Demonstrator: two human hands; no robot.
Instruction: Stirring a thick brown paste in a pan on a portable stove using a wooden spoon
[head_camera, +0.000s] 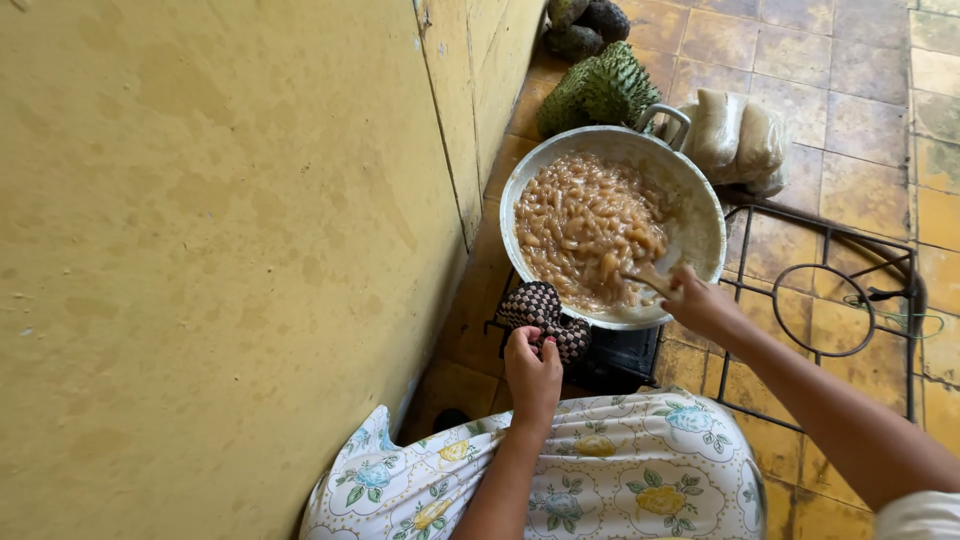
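Tiled floor (850, 90), left hand (532, 372) gripping checkered cloth (545, 318), right hand (700, 300) — spoon (650, 278) in pot (700, 215)

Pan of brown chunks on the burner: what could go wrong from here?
1. The pan is nearly full; the right hand stirring with the wooden spoon could slop food over the rim.
2. The left hand steadies it only through a checkered cloth by the burner, which might slip or scorch.

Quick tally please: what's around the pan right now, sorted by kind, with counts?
Pan of brown lumpy food: 1
Stirring utensil in right hand: 1
Checkered cloth gripped by left hand: 1
Spiky green fruit: 1
Plastic bags, pale contents: 2
Total: 6
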